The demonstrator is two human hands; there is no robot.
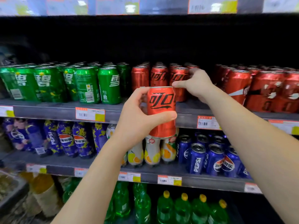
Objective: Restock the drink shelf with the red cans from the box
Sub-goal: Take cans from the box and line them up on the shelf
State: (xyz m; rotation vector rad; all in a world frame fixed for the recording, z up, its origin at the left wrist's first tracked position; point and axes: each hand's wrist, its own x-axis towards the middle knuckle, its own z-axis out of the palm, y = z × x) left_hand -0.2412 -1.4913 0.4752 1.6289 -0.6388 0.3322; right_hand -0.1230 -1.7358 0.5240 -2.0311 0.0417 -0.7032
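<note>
**A:** From the head view, where is the can that's being stocked?

**B:** The left grip (pixel 139 117) has it. Fingers and thumb are curled round a red can (pixel 161 110), which is held upright in the air in front of the drink shelf (pixel 48 109). The can overlaps the shelf's front rail and is not standing on it.

**A:** And the other side?

**B:** The right grip (pixel 194 84) is up at the row of red cans (pixel 158 76) on that shelf. Its fingers hook over the top of the front-row can (pixel 178 78) and its thumb lies across the can's face, so it is gripping that one. The held can's rim sits just below that thumb.

**A:** What's around them?

**B:** The green cans (pixel 85 84) stand to the left of the red row on the same shelf. To the right are wrapped red packs (pixel 258 89), with a dark gap behind the right wrist. An orange-edged price tag (pixel 90 114) is on the rail. One level down there are purple bottles (pixel 68 139) at the left and blue cans (pixel 199 157) at the right. Green bottles (pixel 182 209) with yellow caps are on the lowest level.
</note>
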